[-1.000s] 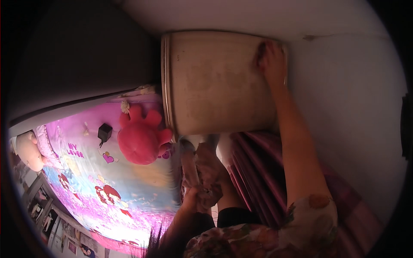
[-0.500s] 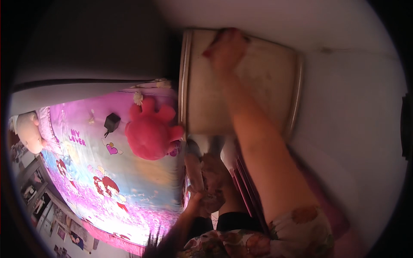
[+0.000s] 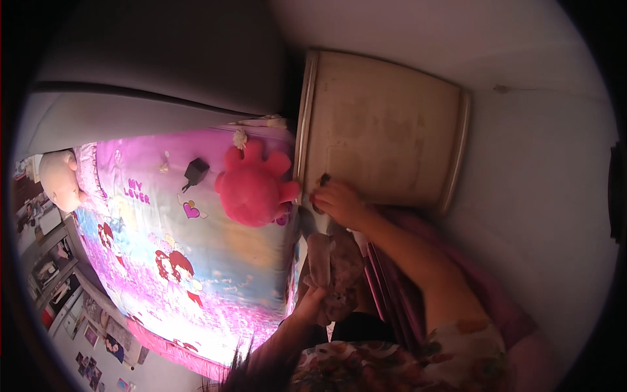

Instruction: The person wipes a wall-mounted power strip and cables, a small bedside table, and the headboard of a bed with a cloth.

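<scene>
At the near edge of a beige cabinet top [image 3: 385,117], my right hand [image 3: 341,204] is closed over a small dark and red cloth-like piece [image 3: 324,178]. Most of that piece is hidden under my fingers. Darker, damp-looking patches show on the top's surface. Close to my body, my left hand [image 3: 315,299] grips a soft, crumpled pinkish-grey bundle [image 3: 343,264] with a long rounded part on its left side. Its exact kind cannot be made out.
A bed with a printed pink and blue sheet [image 3: 228,261] lies left. On it are a pink plush toy [image 3: 251,189], a black box-like charger [image 3: 196,172] and a pale plush [image 3: 60,179]. White wall [image 3: 535,163] borders the cabinet on the right. Pink curtain-like fabric [image 3: 388,284] hangs below.
My right hand has drawn back from the far edge of the cabinet top to its near edge, the cloth-like piece still under it. My left hand keeps its grip on the bundle.
</scene>
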